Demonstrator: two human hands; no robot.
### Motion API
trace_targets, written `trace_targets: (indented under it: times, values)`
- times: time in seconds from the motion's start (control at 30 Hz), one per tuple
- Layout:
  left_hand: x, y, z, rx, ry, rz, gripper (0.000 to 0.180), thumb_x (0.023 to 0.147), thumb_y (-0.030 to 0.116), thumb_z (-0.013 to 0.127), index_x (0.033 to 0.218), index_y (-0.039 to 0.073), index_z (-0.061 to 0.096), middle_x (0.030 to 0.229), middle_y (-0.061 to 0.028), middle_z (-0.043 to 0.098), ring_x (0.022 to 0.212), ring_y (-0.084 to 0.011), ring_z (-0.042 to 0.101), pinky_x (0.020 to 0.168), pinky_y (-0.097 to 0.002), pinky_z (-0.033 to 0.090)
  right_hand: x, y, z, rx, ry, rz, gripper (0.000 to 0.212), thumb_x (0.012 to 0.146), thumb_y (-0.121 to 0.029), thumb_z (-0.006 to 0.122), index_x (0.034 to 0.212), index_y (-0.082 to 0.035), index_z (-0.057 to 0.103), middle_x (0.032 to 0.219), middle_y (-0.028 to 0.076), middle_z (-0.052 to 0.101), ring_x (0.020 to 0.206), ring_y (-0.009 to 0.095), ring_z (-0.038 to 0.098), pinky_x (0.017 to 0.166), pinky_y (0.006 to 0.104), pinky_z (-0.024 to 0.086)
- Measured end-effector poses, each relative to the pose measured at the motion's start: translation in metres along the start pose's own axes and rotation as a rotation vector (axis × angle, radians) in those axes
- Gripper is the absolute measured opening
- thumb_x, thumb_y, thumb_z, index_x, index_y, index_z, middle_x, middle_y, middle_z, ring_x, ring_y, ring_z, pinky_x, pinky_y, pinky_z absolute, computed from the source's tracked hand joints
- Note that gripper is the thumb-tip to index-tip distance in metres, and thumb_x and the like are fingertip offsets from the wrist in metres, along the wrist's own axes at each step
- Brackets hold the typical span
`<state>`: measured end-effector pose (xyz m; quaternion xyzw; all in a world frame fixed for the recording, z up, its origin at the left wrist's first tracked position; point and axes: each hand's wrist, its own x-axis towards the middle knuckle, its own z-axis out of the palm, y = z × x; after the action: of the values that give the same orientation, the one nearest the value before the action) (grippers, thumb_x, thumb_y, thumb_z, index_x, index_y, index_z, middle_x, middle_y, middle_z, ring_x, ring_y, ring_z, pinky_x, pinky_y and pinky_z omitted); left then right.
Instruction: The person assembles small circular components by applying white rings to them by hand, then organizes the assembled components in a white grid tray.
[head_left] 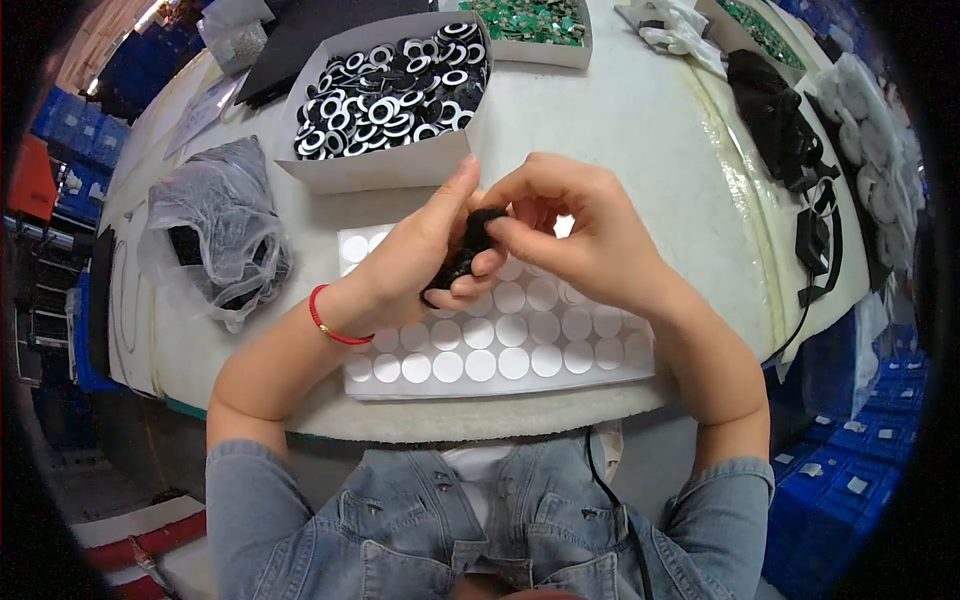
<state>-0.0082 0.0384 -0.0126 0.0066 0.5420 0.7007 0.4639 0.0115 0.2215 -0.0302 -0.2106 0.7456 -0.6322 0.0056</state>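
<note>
Above the sheet (500, 391) of white round stickers, my hands are close together at the middle of the table. My left hand (412, 252), with a red cord bracelet (322, 318) at its wrist, is closed around several small black soft-looking pieces (481, 228). Their exact kind is too small and too covered to tell. Thumb and fingers of my right hand (590, 235) pinch at the upper end of these black pieces, meeting the left fingers. Rows of round white stickers (481, 365) show below the hands; the upper rows are partly covered.
Beyond my hands stands a white box (385, 179) full of black-and-white rings (391, 100). Behind it is a box of green pieces (530, 20). A clear plastic bag (220, 235) with dark contents lies left. At right are a black cloth bundle (770, 115) and a black strap (828, 260).
</note>
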Motion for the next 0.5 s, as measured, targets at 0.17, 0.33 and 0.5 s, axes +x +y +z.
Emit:
trace_targets:
  times: [0.17, 0.33, 0.5]
  values:
    - [-0.001, -0.007, -0.015, -0.122, 0.016, -0.033, 0.04, 0.099, 0.043, 0.035, 0.092, 0.007, 0.051, 0.071, -0.0044, 0.054, 0.042, -0.0055, 0.034, 0.033, -0.018, 0.02, 0.004, 0.007, -0.007, -0.438, 0.063, -0.466, 0.014, 0.077, -0.002, 0.066, 0.091, -0.004, 0.067, 0.072, 0.007, 0.058, 0.059, 0.018, 0.058, 0.053, 0.0294, 0.047]
    - [-0.009, -0.013, -0.027, 0.06, -0.035, 0.105, 0.051, 0.099, 0.046, 0.035, 0.091, 0.0, 0.056, 0.066, -0.0022, 0.05, 0.04, -0.0031, 0.029, 0.034, -0.0177, 0.018, 0.002, 0.008, -0.002, -0.332, 0.011, -0.282, 0.02, 0.074, -0.004, 0.068, 0.094, -0.006, 0.068, 0.074, 0.007, 0.059, 0.06, 0.024, 0.059, 0.052, 0.0303, 0.047]
    - [-0.016, -0.009, -0.026, -0.023, -0.083, 0.074, 0.047, 0.098, 0.041, 0.043, 0.113, -0.002, 0.055, 0.084, -0.011, 0.065, 0.044, -0.001, 0.031, 0.036, -0.0158, 0.021, 0.0, 0.01, 0.002, -0.52, 0.056, -0.596, 0.027, 0.068, -0.005, 0.07, 0.095, -0.003, 0.069, 0.075, 0.006, 0.061, 0.059, 0.02, 0.058, 0.05, 0.0296, 0.047]
